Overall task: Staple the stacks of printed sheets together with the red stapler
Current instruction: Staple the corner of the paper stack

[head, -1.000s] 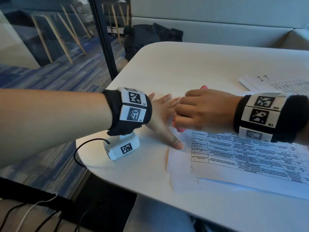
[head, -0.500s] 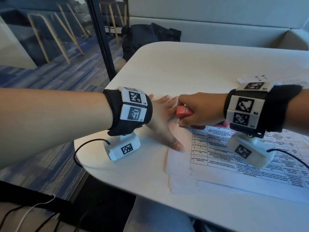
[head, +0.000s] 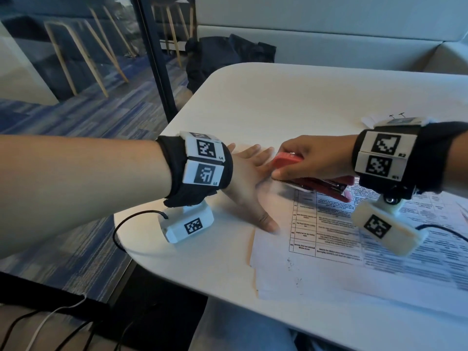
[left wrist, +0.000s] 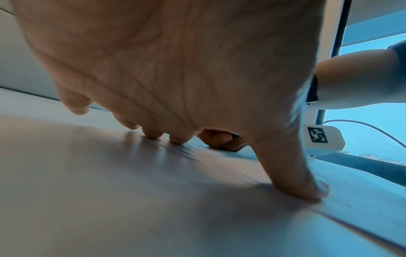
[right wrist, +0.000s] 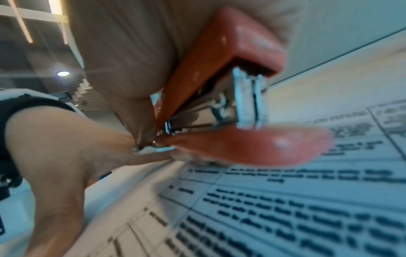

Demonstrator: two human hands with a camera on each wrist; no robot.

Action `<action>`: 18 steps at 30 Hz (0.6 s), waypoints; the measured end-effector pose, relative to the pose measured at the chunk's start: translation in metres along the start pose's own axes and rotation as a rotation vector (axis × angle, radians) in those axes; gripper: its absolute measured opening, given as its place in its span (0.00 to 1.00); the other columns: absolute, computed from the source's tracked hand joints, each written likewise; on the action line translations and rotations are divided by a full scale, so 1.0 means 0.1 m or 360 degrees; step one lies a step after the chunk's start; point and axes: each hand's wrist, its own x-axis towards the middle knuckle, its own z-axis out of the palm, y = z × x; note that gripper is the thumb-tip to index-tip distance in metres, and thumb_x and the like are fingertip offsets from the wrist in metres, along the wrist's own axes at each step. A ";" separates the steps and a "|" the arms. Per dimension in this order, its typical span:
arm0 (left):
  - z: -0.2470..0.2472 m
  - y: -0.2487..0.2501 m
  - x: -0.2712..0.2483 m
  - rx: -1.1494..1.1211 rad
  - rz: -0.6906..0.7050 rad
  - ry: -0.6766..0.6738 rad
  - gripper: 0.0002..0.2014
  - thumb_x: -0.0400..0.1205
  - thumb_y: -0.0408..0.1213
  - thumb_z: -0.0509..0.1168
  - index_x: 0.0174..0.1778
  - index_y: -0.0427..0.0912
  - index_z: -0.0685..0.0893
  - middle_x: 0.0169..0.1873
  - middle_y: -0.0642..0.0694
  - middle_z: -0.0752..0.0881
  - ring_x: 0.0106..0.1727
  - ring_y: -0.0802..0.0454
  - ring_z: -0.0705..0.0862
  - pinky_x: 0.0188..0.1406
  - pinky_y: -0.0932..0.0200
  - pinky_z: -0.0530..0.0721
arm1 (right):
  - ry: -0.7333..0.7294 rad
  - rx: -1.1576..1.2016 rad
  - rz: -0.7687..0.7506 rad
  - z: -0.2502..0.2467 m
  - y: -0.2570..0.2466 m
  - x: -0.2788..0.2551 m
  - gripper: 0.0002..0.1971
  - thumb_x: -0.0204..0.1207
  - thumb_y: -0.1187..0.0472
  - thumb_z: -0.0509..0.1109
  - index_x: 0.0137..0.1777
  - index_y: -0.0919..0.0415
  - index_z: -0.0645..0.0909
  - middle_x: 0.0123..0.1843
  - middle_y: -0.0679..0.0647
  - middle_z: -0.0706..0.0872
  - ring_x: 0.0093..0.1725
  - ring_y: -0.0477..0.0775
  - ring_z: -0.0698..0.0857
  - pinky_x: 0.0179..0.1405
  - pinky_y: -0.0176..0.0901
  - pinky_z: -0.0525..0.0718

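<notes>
My right hand (head: 307,160) grips the red stapler (head: 364,160) from above, lifted a little over the top-left corner of the printed stack (head: 354,244). In the right wrist view the stapler (right wrist: 237,97) shows its metal mouth slightly parted above the printed table on the sheets (right wrist: 285,208). My left hand (head: 249,183) lies flat with spread fingers on the stack's left corner, thumb (left wrist: 294,175) pressing the paper edge. The fingertips (left wrist: 175,139) touch the sheets right beside the stapler's nose.
The white table (head: 291,97) ends in a rounded edge close at the left and front. More loose sheets (head: 369,120) lie behind my right wrist. A dark bag (head: 228,57) sits on the bench beyond the table, by a glass partition (head: 157,59).
My right hand has rolled and risen, lifting the stapler off the corner and drawing it back to the right. My left hand has stayed flat on the sheets.
</notes>
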 end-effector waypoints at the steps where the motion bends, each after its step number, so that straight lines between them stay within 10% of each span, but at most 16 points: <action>1: 0.00 0.00 0.01 0.0009 0.0000 -0.0006 0.66 0.57 0.82 0.61 0.78 0.58 0.26 0.80 0.54 0.27 0.80 0.51 0.25 0.79 0.32 0.34 | -0.0004 0.0022 -0.0005 0.01 0.00 -0.01 0.20 0.75 0.42 0.69 0.58 0.55 0.78 0.45 0.52 0.87 0.38 0.47 0.85 0.38 0.39 0.83; 10: -0.03 -0.05 0.02 -0.0068 0.0058 0.0048 0.60 0.57 0.82 0.58 0.79 0.66 0.34 0.83 0.53 0.35 0.82 0.45 0.28 0.81 0.36 0.36 | -0.0009 -0.0135 -0.0018 0.02 -0.04 -0.06 0.19 0.75 0.41 0.69 0.59 0.52 0.75 0.44 0.47 0.84 0.37 0.42 0.83 0.32 0.33 0.78; 18: -0.07 -0.05 -0.11 -0.0238 0.0176 0.0344 0.40 0.70 0.61 0.72 0.77 0.53 0.70 0.78 0.52 0.64 0.79 0.51 0.64 0.77 0.53 0.65 | 0.0060 -0.0463 -0.0004 0.09 -0.06 -0.15 0.21 0.75 0.34 0.64 0.56 0.50 0.73 0.45 0.46 0.82 0.38 0.41 0.79 0.31 0.34 0.74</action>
